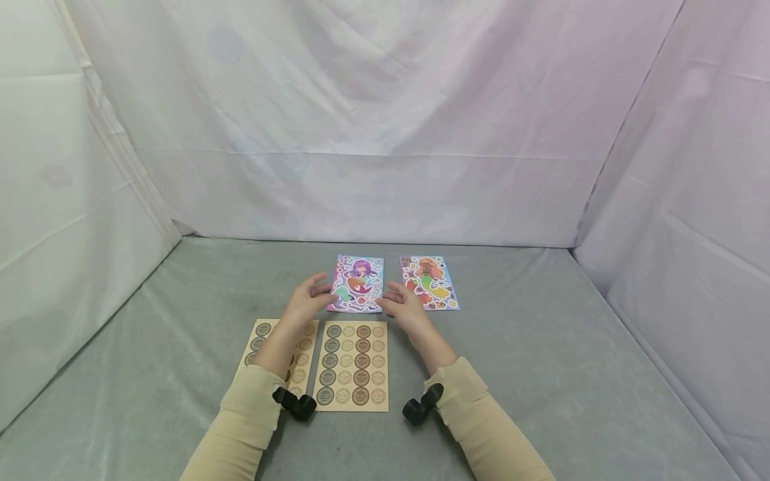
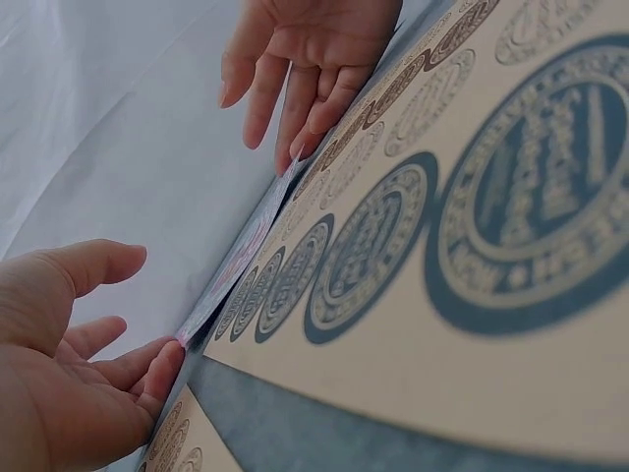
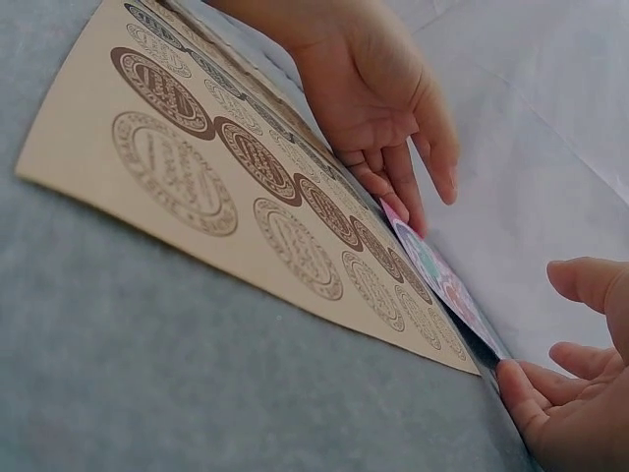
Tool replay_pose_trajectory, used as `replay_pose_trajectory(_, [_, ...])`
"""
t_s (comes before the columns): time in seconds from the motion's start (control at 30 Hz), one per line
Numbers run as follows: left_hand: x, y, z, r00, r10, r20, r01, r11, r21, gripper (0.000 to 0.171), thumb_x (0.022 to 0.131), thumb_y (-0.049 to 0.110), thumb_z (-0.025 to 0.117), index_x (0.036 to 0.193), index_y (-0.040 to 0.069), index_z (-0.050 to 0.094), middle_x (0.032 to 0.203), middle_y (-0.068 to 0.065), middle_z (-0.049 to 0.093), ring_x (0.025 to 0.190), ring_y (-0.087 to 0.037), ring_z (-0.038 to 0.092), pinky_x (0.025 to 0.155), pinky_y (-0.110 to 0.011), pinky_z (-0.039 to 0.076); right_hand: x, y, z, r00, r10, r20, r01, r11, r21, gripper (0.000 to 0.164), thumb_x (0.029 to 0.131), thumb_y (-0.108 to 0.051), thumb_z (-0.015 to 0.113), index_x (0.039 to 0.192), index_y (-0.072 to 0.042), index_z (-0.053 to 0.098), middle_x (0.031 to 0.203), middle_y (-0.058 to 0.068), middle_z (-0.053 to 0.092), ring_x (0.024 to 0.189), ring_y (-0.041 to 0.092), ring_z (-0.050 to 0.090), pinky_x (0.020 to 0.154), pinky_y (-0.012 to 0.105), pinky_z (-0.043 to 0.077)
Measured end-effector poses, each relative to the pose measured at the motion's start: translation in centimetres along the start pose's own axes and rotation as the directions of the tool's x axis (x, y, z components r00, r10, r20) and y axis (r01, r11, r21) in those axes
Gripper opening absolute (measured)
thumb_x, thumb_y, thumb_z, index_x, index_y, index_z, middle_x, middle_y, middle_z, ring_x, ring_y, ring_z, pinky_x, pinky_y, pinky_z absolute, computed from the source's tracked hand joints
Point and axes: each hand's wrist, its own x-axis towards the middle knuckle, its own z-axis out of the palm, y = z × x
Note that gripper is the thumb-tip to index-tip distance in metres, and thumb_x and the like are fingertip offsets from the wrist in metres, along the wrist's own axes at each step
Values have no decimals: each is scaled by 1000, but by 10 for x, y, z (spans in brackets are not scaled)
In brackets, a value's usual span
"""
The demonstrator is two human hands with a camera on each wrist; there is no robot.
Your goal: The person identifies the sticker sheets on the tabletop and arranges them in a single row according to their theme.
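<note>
A purple-haired mermaid sticker sheet (image 1: 359, 286) lies between my two hands. My left hand (image 1: 303, 304) touches its left edge with the fingertips, and the thumb stands apart from them. At the lower right corner of the same sheet my right hand (image 1: 412, 315) touches with its fingertips, its thumb raised. The left wrist view shows the left fingers (image 2: 147, 369) at one edge of the mermaid sheet (image 2: 241, 251). In the right wrist view, fingers (image 3: 531, 388) meet the opposite edge, and no thumb presses on the sheet (image 3: 442, 280).
An orange-haired mermaid sticker sheet (image 1: 430, 284) lies to the right. Nearer me are two kraft sheets of round stickers: one (image 1: 351, 366) in the middle, another (image 1: 308, 347) partly hidden under my left forearm. White curtains (image 1: 385, 194) bound the grey tabletop (image 1: 541, 361).
</note>
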Motion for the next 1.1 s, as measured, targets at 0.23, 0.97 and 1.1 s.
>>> replay_pose_trajectory(0.23, [2,-1,0,1000,4,-9,-4,1000,-20,67,90,5,64,148,4,31,137,-22,47,124,-34,47,105,-45,35,1,1,1,1000,7,-30,-7,1000,21,53,90,-8,65,139,1,45,124,20,58,111,30,58,91,38,49])
replay_pose_trajectory(0.97, [1,-1,8,995,53,-90,-55,998,-24,64,85,-8,60,144,1,38,129,-22,53,112,-34,55,94,-39,47,3,4,1,996,-5,-87,10,998,60,57,83,1,69,136,2,48,117,19,61,107,30,60,87,35,51])
replay_pose_trajectory(1.1, [2,-1,9,994,50,-96,-51,999,-9,63,85,-7,61,144,3,39,128,-21,53,110,-33,55,93,-38,48,4,5,1,995,-5,-100,12,998,68,58,82,4,70,136,1,49,116,19,61,105,29,61,85,33,52])
